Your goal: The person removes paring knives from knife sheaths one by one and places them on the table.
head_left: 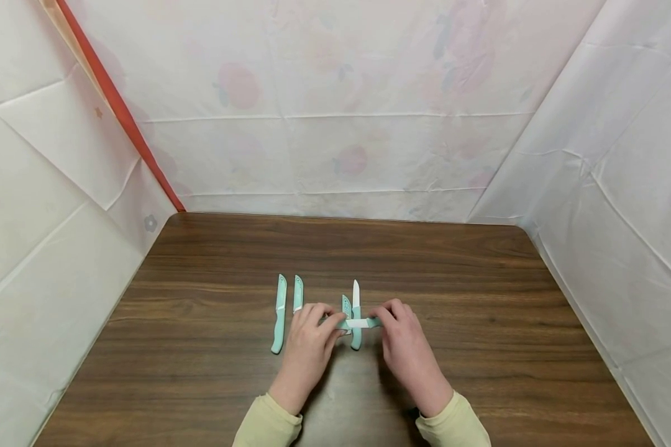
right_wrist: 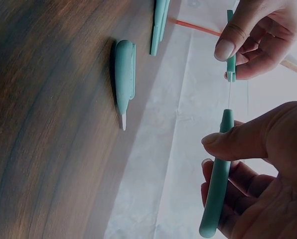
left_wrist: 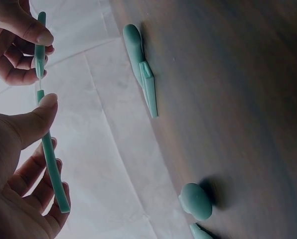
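Note:
My left hand pinches a teal blade sheath between thumb and fingers. Level with it, my right hand grips the teal handle of a small knife. Between the two hands a stretch of white blade shows, its tip end hidden at the sheath. Both are held above the table, lying crosswise in the head view over another knife with a bare white blade. Just left of that knife lies a second sheath, partly covered by my left hand and the held sheath.
To the left, a sheathed teal knife lies lengthwise on the brown wooden table. Beside it is another sheathed knife, its lower part behind my left hand. Pale printed sheeting hangs around the table's back and sides.

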`<state>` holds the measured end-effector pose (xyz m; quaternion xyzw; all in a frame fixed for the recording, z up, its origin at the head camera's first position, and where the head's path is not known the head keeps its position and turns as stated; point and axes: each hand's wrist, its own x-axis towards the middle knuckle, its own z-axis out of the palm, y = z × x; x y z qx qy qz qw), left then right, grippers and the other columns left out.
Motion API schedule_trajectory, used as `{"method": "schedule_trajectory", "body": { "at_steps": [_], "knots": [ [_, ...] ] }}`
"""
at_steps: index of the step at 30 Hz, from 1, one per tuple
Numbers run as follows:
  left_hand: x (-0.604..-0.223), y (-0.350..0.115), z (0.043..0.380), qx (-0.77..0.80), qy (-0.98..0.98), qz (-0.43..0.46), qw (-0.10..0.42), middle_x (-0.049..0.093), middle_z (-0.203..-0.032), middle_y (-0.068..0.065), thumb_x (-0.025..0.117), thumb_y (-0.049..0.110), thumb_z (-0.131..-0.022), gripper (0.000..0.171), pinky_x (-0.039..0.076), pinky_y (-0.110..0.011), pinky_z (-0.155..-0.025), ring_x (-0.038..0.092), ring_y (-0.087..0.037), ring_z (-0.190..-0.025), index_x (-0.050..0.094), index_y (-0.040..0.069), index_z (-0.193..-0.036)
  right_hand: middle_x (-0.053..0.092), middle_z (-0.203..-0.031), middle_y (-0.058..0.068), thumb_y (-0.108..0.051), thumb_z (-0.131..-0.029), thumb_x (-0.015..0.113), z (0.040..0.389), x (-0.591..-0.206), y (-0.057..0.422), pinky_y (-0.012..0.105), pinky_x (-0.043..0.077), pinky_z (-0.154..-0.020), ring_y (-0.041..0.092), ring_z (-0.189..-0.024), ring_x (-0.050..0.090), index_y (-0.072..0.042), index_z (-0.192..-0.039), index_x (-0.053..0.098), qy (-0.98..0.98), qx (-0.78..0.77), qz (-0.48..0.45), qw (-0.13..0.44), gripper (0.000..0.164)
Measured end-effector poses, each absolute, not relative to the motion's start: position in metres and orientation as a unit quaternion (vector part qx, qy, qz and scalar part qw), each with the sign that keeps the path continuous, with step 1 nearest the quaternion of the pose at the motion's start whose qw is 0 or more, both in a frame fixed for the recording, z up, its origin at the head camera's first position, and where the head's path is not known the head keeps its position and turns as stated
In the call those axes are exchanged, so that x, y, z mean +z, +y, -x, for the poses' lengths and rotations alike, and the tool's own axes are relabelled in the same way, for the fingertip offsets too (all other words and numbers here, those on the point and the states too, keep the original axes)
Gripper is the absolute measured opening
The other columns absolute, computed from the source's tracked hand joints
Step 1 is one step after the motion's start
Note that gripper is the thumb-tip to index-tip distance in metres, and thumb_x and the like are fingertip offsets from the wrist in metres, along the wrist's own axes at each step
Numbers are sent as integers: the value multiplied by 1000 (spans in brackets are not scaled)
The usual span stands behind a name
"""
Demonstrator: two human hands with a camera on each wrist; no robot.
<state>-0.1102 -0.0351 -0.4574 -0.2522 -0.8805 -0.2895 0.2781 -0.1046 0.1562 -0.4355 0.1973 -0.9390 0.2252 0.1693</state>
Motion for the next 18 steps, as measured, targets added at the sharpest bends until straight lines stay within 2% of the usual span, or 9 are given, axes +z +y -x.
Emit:
{"method": "schedule_trajectory", "body": {
  "at_steps": [18],
  "knots": [
    [-459, -37, 112, -291, -880, 256, 275, 53, -93, 2, 75, 15, -69, 24, 35, -36, -79, 46, -19, -89, 68, 14, -93, 46, -91, -2, 11, -72, 61, 105, -435, 158, 30, 41, -72, 15, -81, 45, -15, -96, 60, -940, 222, -196, 171, 36]
  ]
}}
